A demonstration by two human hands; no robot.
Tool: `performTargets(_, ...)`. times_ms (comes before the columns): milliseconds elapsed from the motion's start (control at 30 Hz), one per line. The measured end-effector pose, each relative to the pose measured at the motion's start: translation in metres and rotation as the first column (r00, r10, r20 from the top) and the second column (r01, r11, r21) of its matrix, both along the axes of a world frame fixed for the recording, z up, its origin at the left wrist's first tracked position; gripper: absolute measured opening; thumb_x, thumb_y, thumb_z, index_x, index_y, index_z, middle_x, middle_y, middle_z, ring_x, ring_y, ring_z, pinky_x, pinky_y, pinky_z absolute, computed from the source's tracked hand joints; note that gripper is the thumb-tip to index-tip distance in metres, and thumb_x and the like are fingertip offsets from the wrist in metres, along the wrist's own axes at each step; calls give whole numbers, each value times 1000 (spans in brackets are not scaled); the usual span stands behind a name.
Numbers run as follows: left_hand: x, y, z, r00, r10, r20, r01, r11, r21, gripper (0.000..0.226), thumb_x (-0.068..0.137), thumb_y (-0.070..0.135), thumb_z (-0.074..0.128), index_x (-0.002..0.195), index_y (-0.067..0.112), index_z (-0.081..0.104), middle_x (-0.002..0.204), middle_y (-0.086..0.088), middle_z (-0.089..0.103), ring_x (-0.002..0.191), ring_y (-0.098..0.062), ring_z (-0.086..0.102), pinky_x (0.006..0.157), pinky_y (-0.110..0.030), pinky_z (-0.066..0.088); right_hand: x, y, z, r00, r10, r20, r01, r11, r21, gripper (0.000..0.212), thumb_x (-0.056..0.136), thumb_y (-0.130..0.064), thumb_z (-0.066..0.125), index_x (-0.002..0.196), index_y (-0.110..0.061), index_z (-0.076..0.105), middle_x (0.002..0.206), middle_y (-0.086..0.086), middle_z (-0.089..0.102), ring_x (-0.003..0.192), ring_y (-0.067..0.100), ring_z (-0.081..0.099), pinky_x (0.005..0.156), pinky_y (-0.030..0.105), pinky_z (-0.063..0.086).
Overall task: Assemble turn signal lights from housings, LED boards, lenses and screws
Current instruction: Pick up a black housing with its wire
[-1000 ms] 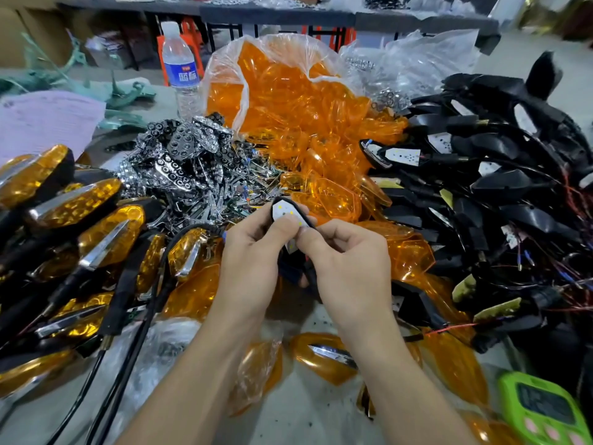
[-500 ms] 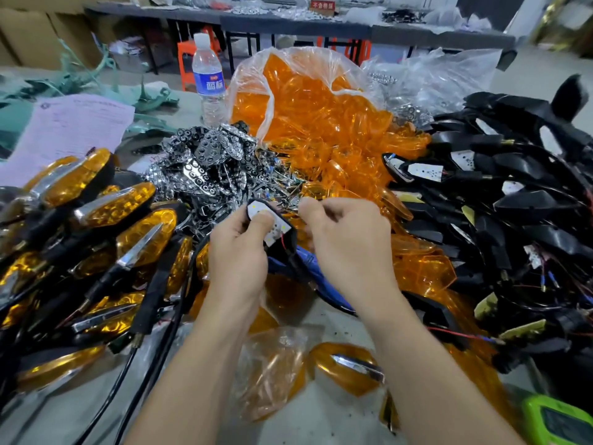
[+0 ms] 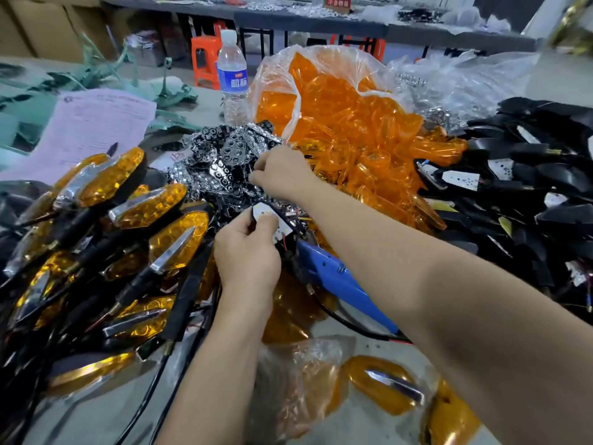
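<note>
On the shiny silver pieces [image 3: 221, 162] my right hand [image 3: 282, 176] curls; I cannot tell if it holds one; near it, my left hand [image 3: 247, 255] pinches the black housing [image 3: 292, 243] with its LED board [image 3: 261, 211].

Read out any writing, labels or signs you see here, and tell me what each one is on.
"不合格", then one unclear character: red sign on the far bench.
Water bottle, blue label: two large white characters, too blurred to read with certainty.
Pale purple sheet: printed lines, too small to read.
</note>
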State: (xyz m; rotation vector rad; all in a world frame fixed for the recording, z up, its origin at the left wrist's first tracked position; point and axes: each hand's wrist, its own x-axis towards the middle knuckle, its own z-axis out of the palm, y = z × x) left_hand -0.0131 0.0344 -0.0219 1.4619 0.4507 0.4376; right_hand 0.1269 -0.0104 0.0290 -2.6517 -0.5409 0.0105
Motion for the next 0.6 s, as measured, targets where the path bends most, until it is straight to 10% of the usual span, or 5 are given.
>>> performTargets(133,2,1,-3,1000,-1,-10,1,1000,5,18,81,31,60,81,18,72,68,-9,66,66,-22,56,69,-63,58,14,23,-15,986,-135,95,135,991,12,30,99,-26,67,82,-9,50,80,5,57,68,21,54,59,31,43)
performTargets(367,4,1,-5,1000,-2,-23,2,1000,-14,19,79,33,59,82,17,69,68,-4,62,66,-20,53,61,-47,51,10,1,-9,954,-247,168,245,969,34,21,93,-20,73,84,-9,58,77,4,58,66,18,56,47,25,41)
performTargets(500,3,-1,-3,1000,10,-11,-10,1000,-12,21,77,33,58,82,17,70,65,2,61,64,-17,52,63,-37,44,2,-25,-8,944,-310,-115,331,894,303,28,84,-29,83,96,-4,77,90,5,75,87,23,74,76,38,64)
performTargets(600,2,-2,-2,1000,5,-2,-5,999,-36,26,76,33,57,84,12,69,70,-2,61,69,-19,52,67,-39,45,-1,-34,-5,871,-350,-344,485,723,493,19,85,-19,82,86,-1,76,79,10,78,66,20,73,63,36,63)
